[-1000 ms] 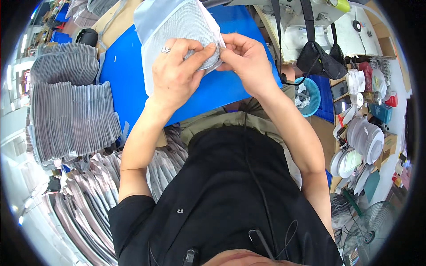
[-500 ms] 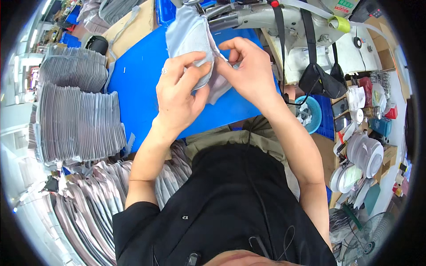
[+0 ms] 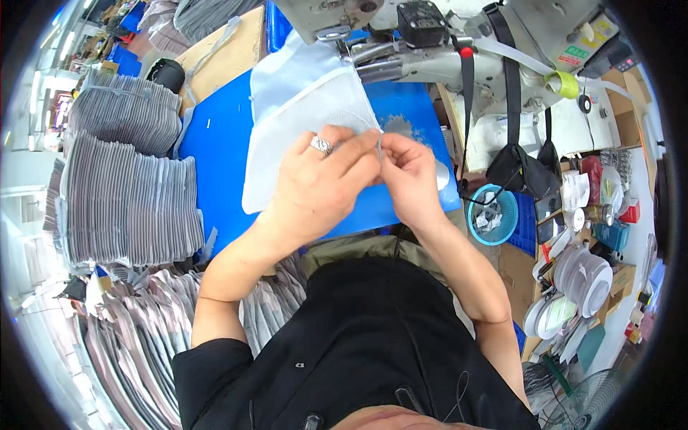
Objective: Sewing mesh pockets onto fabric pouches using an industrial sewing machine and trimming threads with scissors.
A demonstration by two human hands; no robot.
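Note:
A white mesh fabric piece (image 3: pixel 282 156) with a pale blue-grey layer (image 3: pixel 279 72) lies across the blue board (image 3: pixel 215 172), its upper end under a sewing machine (image 3: pixel 387 68). My left hand (image 3: pixel 319 186), with a silver ring, rests over the piece, fingers curled and pressing its right edge. Just right of it, my right hand (image 3: pixel 408 183) pinches that same edge between thumb and fingers. The fingertips meet closely there, partly hiding what they grip.
Tall stacks of grey cut pieces (image 3: pixel 122 201) stand left, more hanging pieces (image 3: pixel 143 322) below them. At right are a black pouch (image 3: pixel 516 168), a blue basket (image 3: pixel 492 215) with scraps, spools (image 3: pixel 580 272) and a fan (image 3: pixel 580 394). A tan board (image 3: pixel 215 43) lies upper left.
The fabric has swung from a folded, raised bundle to a wider spread under the machine. Both hands have moved down; more of the machine has come into view as the camera shifted.

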